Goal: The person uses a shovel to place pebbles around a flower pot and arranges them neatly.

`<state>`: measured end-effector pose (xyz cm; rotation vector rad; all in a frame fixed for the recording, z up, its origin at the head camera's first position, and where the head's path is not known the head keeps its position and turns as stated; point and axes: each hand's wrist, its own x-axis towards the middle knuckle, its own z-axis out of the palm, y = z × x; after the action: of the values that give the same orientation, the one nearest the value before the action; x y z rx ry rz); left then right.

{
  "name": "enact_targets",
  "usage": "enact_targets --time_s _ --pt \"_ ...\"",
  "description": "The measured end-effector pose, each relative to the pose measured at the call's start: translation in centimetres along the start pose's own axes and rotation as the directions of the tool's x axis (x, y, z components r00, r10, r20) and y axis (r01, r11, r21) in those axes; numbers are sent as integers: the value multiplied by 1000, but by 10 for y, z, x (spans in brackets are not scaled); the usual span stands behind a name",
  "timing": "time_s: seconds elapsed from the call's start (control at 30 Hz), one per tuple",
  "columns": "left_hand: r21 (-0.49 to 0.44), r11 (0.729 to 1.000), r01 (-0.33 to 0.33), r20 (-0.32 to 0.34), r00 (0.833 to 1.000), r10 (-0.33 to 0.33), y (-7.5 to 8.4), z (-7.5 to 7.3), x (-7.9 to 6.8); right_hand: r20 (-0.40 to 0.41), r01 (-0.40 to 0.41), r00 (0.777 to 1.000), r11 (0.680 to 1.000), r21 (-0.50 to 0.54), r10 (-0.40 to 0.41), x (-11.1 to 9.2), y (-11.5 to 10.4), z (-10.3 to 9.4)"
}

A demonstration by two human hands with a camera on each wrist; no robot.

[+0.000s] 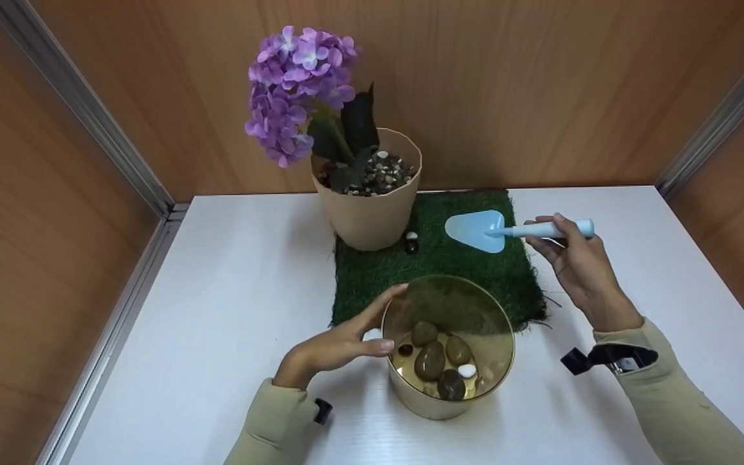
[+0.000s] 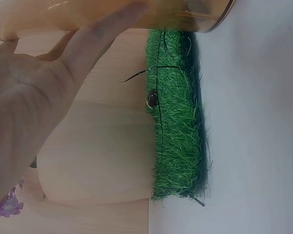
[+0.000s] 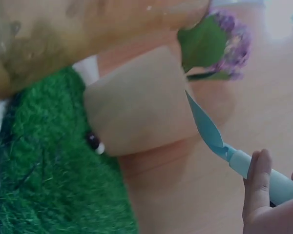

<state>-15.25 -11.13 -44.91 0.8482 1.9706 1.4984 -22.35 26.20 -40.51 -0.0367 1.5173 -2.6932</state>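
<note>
In the head view my right hand (image 1: 575,265) holds a light blue toy trowel (image 1: 475,230) by its handle, the blade pointing left above the artificial grass mat (image 1: 378,278). My left hand (image 1: 340,342) grips the side of an amber see-through tub (image 1: 433,408), thumb and fingers spread round its left wall. Several dark stones (image 1: 430,361) and a small white pebble (image 1: 467,371) lie inside the tub. Behind it, on the mat's far left part, stands a beige pot (image 1: 372,223) with gravel and a purple flower (image 1: 301,84).
A dark pebble (image 1: 411,245) and a white pebble (image 1: 412,236) lie on the mat beside the pot. The white table (image 1: 236,271) ends at a wooden back panel (image 1: 507,97), with wooden panels at both sides.
</note>
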Motion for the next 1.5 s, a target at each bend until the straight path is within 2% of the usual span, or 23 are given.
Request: enact_targets --time_s 0.23,0.43,0.6,0.83,1.1,1.27,1.37,1.5 --pt "0 1000 0 -1 1000 0 0 0 0 153 6 988 1000 14 -8 -27 -17 12" --pt "-8 1000 2 -5 1000 -2 -2 0 0 285 15 958 1000 -10 -12 -43 -22 24" --pt "-3 1000 0 -7 1000 0 -3 0 0 352 38 936 998 -52 -17 -51 -23 31" --pt "3 1000 3 -3 1000 -3 -1 0 -1 374 69 928 982 -177 2 -58 -21 39" --pt "3 1000 3 -7 1000 -3 -3 0 -1 367 110 930 935 -336 23 -64 -15 48" --pt "-2 1000 4 -5 1000 -4 -2 0 -1 384 133 923 912 -388 28 -66 -10 54" --pt "-3 1000 5 -5 1000 -5 -2 1 -1 394 164 919 883 -439 25 -68 -8 57" --pt "-15 1000 3 -5 1000 -3 -2 0 -1 373 180 927 823 -538 42 -71 -5 62"
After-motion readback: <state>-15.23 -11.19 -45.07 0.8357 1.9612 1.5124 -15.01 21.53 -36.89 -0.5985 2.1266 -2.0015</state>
